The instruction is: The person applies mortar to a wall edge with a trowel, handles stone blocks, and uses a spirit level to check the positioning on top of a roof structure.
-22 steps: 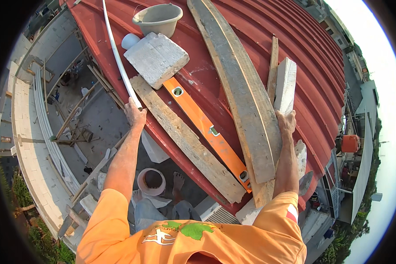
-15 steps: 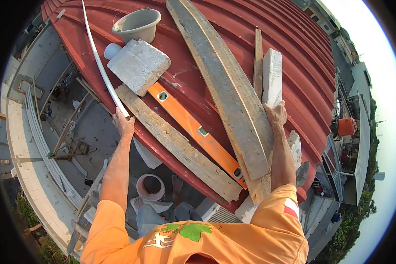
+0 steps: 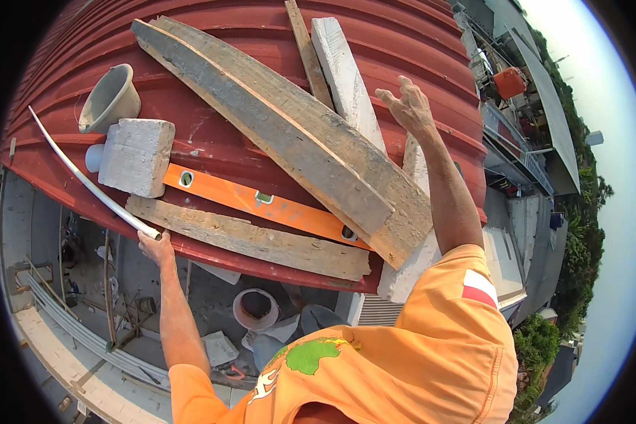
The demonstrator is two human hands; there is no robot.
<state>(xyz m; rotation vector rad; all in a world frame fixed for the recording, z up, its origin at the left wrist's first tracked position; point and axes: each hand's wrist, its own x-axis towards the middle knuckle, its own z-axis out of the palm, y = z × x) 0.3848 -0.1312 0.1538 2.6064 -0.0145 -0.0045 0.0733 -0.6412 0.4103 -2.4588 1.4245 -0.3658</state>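
Note:
My left hand (image 3: pixel 157 249) is at the roof's near edge, its fingers closed around the lower end of a white plastic pipe (image 3: pixel 97 187). The pipe curves away to the far left along the edge. My right hand (image 3: pixel 408 109) is raised with fingers spread, holding nothing, just right of a long whitish block (image 3: pixel 345 78). Between my arms lie an orange spirit level (image 3: pixel 219 189), a rough wooden plank (image 3: pixel 254 237) and two long cement-stained boards (image 3: pixel 261 116). A pale concrete block (image 3: pixel 136 157) sits at the level's left end.
All this lies on a ribbed red metal roof (image 3: pixel 212 152). A grey bucket (image 3: pixel 113 99) tilts behind the block. A narrow wood strip (image 3: pixel 308 53) lies beside the whitish block. Below the edge, a round pail (image 3: pixel 256 309) stands near my legs, with a drop to a lower floor at left.
My right hand has left the whitish block and risen with its fingers spread. The view has turned right, so the roof items appear shifted left. My left hand stays at the pipe's end.

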